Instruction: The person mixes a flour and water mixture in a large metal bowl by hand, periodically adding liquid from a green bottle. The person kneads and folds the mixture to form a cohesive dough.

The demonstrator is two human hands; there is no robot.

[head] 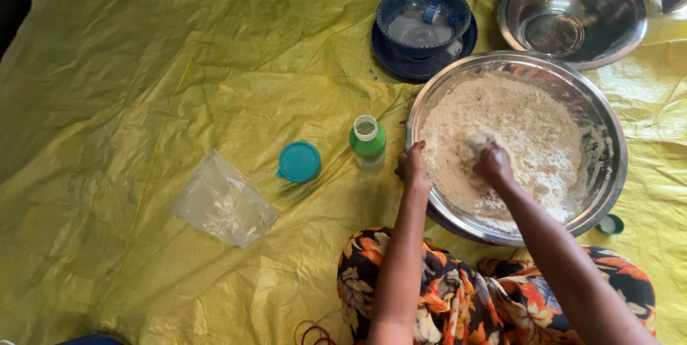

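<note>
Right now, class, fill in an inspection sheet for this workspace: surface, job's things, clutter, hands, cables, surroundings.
Surface: creased yellow plastic sheet on the ground.
Job's things: large steel bowl holding flour.
Clutter: open green bottle, teal lid, clear plastic bag, blue bowl on a blue plate, empty steel bowl, small green cap.
Hands: left hand on the large bowl's rim; right hand in the flour.
Cables: nothing seen.
Surroundings: floral garment on the person's lap.
</note>
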